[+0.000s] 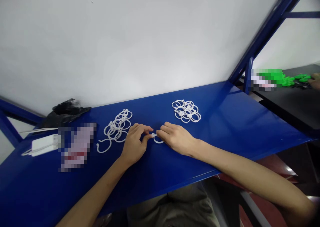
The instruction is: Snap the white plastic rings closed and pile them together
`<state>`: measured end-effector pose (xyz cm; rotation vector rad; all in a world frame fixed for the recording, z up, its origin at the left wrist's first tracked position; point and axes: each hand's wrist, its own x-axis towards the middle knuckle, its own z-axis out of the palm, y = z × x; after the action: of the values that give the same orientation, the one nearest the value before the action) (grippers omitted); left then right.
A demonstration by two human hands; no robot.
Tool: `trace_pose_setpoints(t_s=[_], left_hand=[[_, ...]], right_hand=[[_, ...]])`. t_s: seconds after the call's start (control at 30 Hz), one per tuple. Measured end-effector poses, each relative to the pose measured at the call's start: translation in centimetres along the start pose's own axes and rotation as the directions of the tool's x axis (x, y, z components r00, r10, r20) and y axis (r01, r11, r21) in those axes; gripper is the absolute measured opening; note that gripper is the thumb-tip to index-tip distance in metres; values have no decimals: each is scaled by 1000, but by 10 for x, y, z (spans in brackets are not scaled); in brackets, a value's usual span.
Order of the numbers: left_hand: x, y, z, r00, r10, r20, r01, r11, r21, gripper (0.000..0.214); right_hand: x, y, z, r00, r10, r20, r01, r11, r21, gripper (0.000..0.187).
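Observation:
Between my hands, just above or on the blue table, is a white plastic ring [158,140], partly hidden by the fingers. My left hand [136,142] pinches its left end between thumb and index finger. With curled fingers, my right hand [175,137] grips the other side. A loose pile of similar white rings [117,127] lies left of my left hand, one open ring [104,146] at its near end. Beyond my right hand lies a second cluster of white rings [186,111].
A blue table [160,173] stands against a pale wall. On its left are a black plastic bag [67,110], a white box with a cable [44,145] and a blurred-out packet [80,147]. Blue frame posts rise at both sides. Green pieces [287,80] lie on a dark table at right, near another person's hand [315,81].

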<state>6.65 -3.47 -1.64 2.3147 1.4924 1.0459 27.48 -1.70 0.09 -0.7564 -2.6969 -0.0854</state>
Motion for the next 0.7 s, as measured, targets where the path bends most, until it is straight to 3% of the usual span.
trace_pose_setpoints(t_s=[0.13, 0.23, 0.4, 0.53, 0.6, 0.7], left_hand=[[-4, -1, 3, 996, 87, -17, -86, 996, 28, 12], [-1, -1, 2, 996, 89, -11, -89, 994, 57, 13], [13, -12, -10, 998, 67, 5, -66, 961, 268, 18], [14, -31, -26, 998, -45, -43, 62, 818, 572, 31], [11, -37, -31, 995, -97, -20, 87, 764, 639, 31], [8, -42, -32, 994, -110, 13, 73, 739, 669, 25]], right_hand=[[-1, -2, 1, 999, -44, -8, 44, 999, 16, 29], [0, 1, 0, 998, -59, -33, 60, 998, 30, 30], [3, 24, -4, 981, 120, -150, -107, 990, 96, 28], [-2, 62, -8, 880, 379, -285, -348, 925, 155, 31], [-8, 81, -9, 809, 496, -314, -483, 867, 126, 29], [-16, 102, -9, 745, 592, -309, -604, 794, 65, 26]])
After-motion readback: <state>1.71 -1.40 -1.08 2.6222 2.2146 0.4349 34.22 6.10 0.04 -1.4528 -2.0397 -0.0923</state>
